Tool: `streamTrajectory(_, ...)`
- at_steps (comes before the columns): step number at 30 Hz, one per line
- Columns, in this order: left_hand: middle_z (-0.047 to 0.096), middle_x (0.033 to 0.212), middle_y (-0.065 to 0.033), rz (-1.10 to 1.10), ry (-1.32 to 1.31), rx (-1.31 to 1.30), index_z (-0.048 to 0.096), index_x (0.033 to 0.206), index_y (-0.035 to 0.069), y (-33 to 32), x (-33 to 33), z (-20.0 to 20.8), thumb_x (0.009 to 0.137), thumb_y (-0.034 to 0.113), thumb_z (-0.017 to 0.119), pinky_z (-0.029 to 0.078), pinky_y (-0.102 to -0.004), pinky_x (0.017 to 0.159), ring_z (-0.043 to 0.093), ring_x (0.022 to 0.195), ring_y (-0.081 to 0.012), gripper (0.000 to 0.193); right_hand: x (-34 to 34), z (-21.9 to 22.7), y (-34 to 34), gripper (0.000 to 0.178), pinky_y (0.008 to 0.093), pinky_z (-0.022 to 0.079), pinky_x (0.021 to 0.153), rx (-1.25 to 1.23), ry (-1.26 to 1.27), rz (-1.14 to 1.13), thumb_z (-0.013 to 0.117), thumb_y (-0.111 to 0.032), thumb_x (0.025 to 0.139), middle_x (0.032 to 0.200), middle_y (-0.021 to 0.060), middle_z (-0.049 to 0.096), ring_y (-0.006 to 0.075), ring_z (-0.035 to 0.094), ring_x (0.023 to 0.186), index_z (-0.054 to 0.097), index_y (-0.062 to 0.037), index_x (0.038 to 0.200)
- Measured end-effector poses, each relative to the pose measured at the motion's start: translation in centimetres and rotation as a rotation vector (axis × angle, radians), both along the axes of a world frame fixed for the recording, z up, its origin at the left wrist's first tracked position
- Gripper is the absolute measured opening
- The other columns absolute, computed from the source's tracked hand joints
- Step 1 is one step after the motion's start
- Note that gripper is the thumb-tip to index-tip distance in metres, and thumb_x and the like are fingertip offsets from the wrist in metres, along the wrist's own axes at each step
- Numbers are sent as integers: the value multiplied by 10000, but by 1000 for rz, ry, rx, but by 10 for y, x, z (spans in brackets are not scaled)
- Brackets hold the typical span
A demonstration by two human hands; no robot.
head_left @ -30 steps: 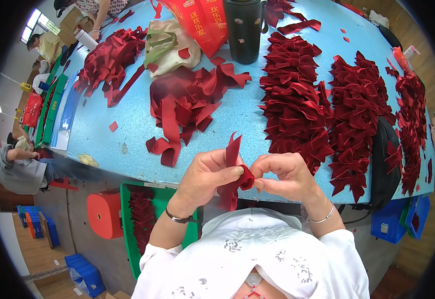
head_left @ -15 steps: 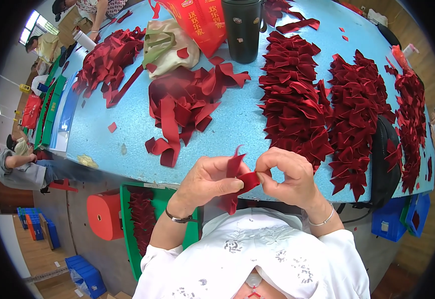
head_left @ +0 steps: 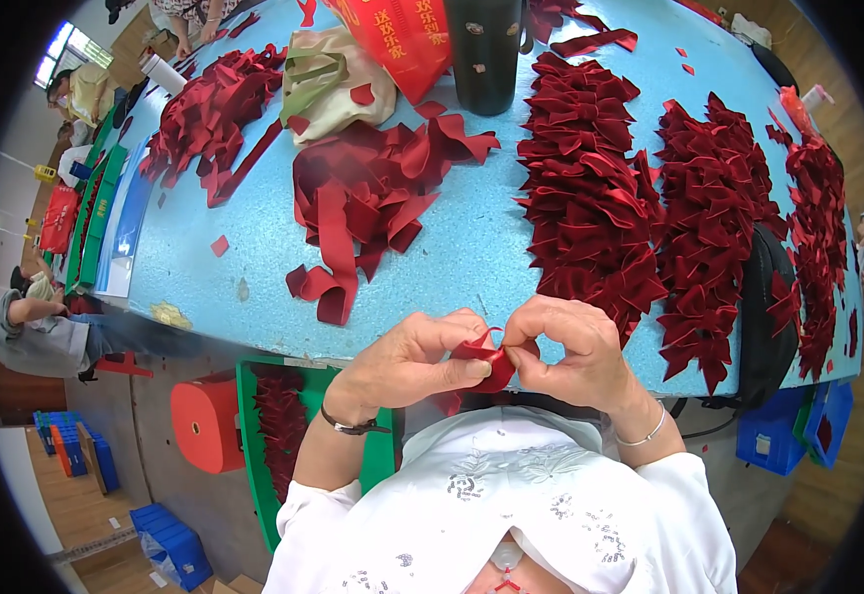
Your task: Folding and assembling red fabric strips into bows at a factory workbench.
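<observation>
Head view looks down on a person's two bare hands meeting just in front of the near edge of a light blue table (head_left: 511,247). The left hand (head_left: 407,361) and the right hand (head_left: 570,351) both pinch a small folded piece of dark red velvet ribbon (head_left: 486,356), held in the air between them, above the person's white embroidered top (head_left: 511,505). The left thumb and forefinger clamp the ribbon from the left side; the right hand's fingers (head_left: 536,332) curl over it from the right, clenched on the fold. A dark band sits on the left wrist and a thin silver bangle on the right.

On the table, a loose heap of cut dark red ribbon strips (head_left: 372,198) lies ahead of the left hand, and dense rows of finished dark red velvet bows (head_left: 590,198) lie ahead of the right hand, with more rows (head_left: 719,208) farther right. A dark cylindrical bottle (head_left: 484,54) stands at the far side beside a red printed bag (head_left: 397,35). Below the table's edge, left of the person, stand a green plastic crate (head_left: 273,445) with red ribbon in it and a red stool (head_left: 204,421).
</observation>
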State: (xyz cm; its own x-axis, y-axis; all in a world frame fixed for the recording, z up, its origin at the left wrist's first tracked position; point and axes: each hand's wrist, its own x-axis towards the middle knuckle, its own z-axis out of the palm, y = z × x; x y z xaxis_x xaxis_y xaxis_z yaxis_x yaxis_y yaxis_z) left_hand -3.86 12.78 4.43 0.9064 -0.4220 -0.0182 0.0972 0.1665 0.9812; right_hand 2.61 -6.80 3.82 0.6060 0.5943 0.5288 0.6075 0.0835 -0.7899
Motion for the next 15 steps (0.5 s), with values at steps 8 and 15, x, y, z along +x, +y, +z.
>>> streamTrajectory(8, 608, 799, -85, 59, 7, -87, 662, 837, -13, -1, 0, -4, 796, 130, 698, 416, -355, 829, 535, 838, -221, 153, 4, -7, -4, 84, 223, 442, 508, 38, 292, 79, 628, 56, 673, 676, 53, 617, 118, 574, 585, 607, 20, 746)
streamTrajectory(15, 621, 744, -121, 191, 111, -107, 662, 854, -18, 2, 0, -9, 783, 158, 704, 440, -373, 784, 553, 792, -234, 194, 7, -2, -9, 67, 197, 427, 511, 65, 975, 283, 621, -6, 778, 710, 53, 622, 86, 555, 579, 617, 61, 774)
